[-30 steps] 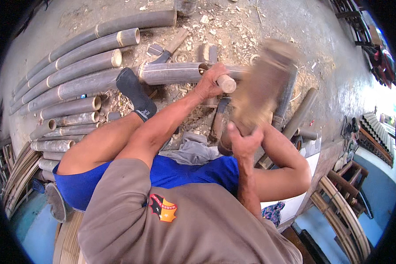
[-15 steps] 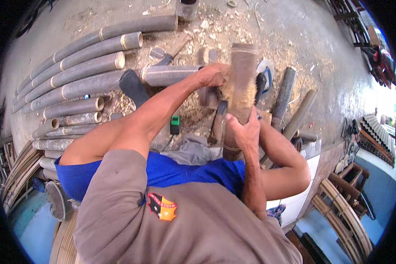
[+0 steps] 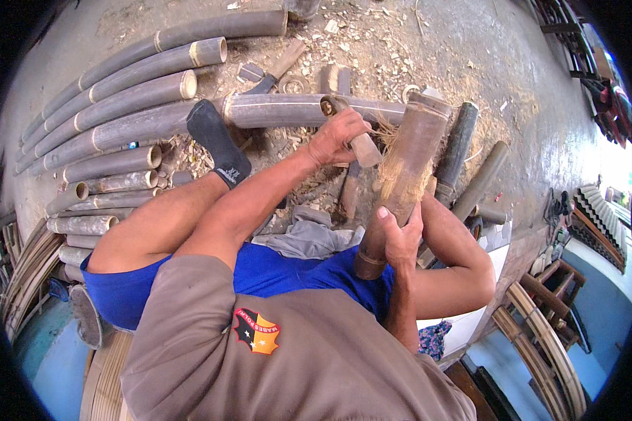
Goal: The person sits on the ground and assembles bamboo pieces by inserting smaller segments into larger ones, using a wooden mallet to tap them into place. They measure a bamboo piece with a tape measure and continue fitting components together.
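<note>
Between the bent legs, a thick bamboo tube (image 3: 403,179) is held aslant by the right hand (image 3: 402,237), its lower end being kept over the blue shorts (image 3: 281,277). By the left hand (image 3: 338,137), a wooden handle (image 3: 366,151) is gripped tightly, near the tube's frayed patch. Behind this hand, a long bamboo pole (image 3: 274,112) is seen, and the floor (image 3: 484,49) is strewn with pale chips (image 3: 331,27).

Bright daylight glare at right, fisheye bending, black corners
</note>
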A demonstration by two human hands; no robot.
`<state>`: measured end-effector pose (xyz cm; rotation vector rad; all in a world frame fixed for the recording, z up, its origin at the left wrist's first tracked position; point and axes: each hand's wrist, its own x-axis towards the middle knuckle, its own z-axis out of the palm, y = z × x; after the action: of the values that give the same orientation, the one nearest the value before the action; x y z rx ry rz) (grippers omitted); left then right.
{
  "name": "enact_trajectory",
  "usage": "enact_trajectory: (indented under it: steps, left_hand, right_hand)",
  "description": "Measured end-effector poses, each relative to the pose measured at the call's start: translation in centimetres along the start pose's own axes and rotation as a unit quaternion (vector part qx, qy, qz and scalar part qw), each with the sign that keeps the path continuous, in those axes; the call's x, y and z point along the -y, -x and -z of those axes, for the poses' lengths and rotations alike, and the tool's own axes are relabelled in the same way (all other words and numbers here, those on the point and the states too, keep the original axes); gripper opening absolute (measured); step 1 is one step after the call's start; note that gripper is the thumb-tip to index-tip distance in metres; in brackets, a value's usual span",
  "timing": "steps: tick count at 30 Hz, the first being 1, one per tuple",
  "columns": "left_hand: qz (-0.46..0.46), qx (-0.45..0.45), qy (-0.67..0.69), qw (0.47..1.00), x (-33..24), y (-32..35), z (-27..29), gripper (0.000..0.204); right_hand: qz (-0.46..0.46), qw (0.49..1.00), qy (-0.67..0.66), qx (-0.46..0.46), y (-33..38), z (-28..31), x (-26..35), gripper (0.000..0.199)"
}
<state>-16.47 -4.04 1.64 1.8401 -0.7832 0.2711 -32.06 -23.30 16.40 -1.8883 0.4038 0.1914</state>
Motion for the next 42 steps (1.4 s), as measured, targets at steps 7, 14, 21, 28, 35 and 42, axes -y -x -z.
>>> enact_trajectory:
  steps: [7,14,21,28,35,42]
  left_hand:
    - [-0.015,-0.013,0.004,1.000,0.5,-0.3,0.2,0.049]
    - [-0.017,0.000,0.015,1.000,1.6,0.2,0.0,0.049]
    - [-0.029,-0.039,0.065,0.997,4.0,0.8,-0.5,0.052]
    - [0.033,-0.026,0.001,0.999,1.8,0.8,-0.5,0.051]
    - [0.011,-0.041,0.038,0.998,-0.5,-0.5,-0.5,0.044]
    - [-0.037,-0.050,0.018,0.998,1.2,-1.0,0.1,0.047]
  right_hand:
    - [-0.007,1.000,-0.002,-0.001,0.5,-0.5,0.5,0.073]
    - [0.038,0.999,0.025,-0.004,0.8,-0.8,0.8,0.079]
    - [0.054,0.981,0.180,-0.051,-2.4,-5.9,-0.5,0.073]
    - [0.263,0.961,0.067,-0.055,0.2,-2.1,0.8,0.066]
    - [0.097,0.993,0.027,-0.064,0.3,-0.6,-0.1,0.078]
    - [0.047,0.996,0.073,-0.036,1.1,-0.8,-0.8,0.082]
